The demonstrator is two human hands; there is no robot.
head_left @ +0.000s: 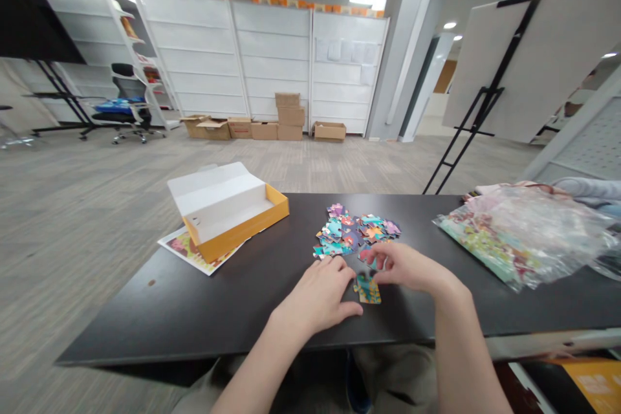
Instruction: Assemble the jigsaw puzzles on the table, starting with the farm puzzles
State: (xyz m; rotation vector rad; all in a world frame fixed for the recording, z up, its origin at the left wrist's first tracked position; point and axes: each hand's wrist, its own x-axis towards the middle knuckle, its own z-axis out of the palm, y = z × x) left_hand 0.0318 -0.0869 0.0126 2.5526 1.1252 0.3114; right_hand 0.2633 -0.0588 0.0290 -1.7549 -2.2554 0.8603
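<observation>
Resting palm down on the black table (pixel 194 317), the left hand (pixel 323 291) lies just on the near side of the puzzle pile (pixel 349 229), its fingers flat and its thumb spread wide away from them; nothing shows in its grasp. The head view also has the right hand (pixel 391 265) at the near right edge of the pile, fingers curled and thumb brought in toward them in a narrow shape. A bit of red and teal shows by those fingertips, but I cannot tell whether they hold a piece or only hover over it. Nearer the person than the pile, between the two hands, a teal and yellow puzzle piece (pixel 370 291) lies on the table beside the right thumb. The pile itself is a loose heap of teal, purple, orange and dark blue pieces, some overlapping. Well to the left of the pile stands an open yellow box (pixel 247 229) with a white inside and its lid folded back, partly covering a printed picture sheet (pixel 177 246). To the right of the pile, well apart from it, is a crinkled clear plastic bag (pixel 528 233) with something colourful and printed inside. Far beyond the pile, cardboard boxes (pixel 291 116) sit on the floor against white shelves (pixel 272 58).
</observation>
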